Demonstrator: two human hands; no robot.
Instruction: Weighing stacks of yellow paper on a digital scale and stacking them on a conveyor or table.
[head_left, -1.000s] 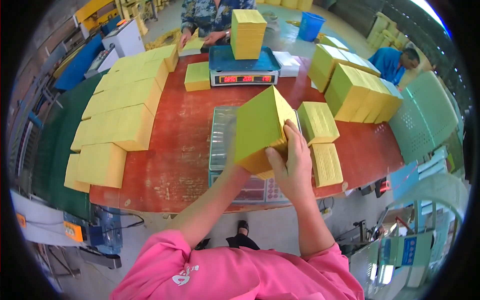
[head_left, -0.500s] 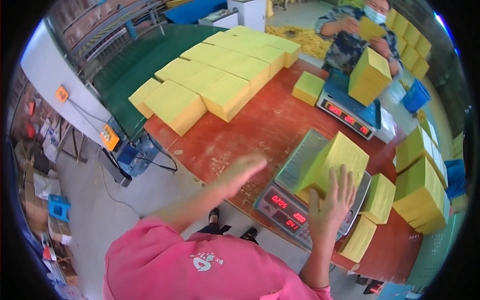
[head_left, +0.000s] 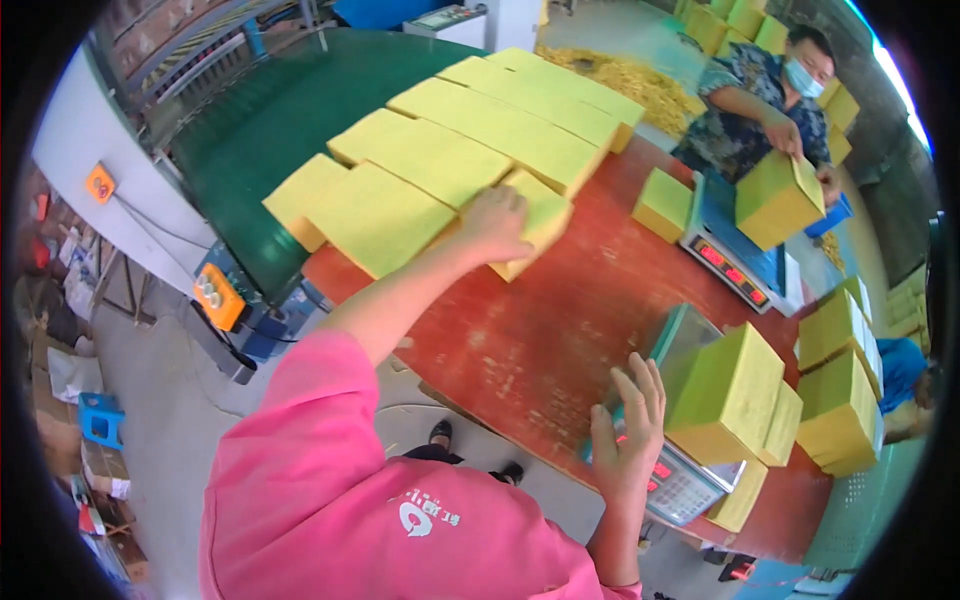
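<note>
My left hand [head_left: 492,228] reaches across the red table to the near right end of a group of yellow paper stacks. Its fingers curl over the top of a stack of yellow paper [head_left: 545,215], thumb at the near side. My right hand [head_left: 630,425] hovers over the left part of a digital scale [head_left: 690,483], fingers spread, holding nothing. On that scale stands another yellow paper stack [head_left: 728,395], just right of my right hand and apart from it. My hand and the stack hide part of the scale's red display.
Across the red table [head_left: 480,350], a masked co-worker [head_left: 750,110] handles a yellow stack on a second scale [head_left: 728,270]. A small yellow stack [head_left: 663,205] sits beside it. More stacks [head_left: 840,410] stand at the right edge. A green surface [head_left: 270,140] lies behind the group.
My left hand has moved forward from over the table's near edge onto a paper stack. My right hand has drawn away from the stack on the scale. The co-worker has lowered a sheet to the stack.
</note>
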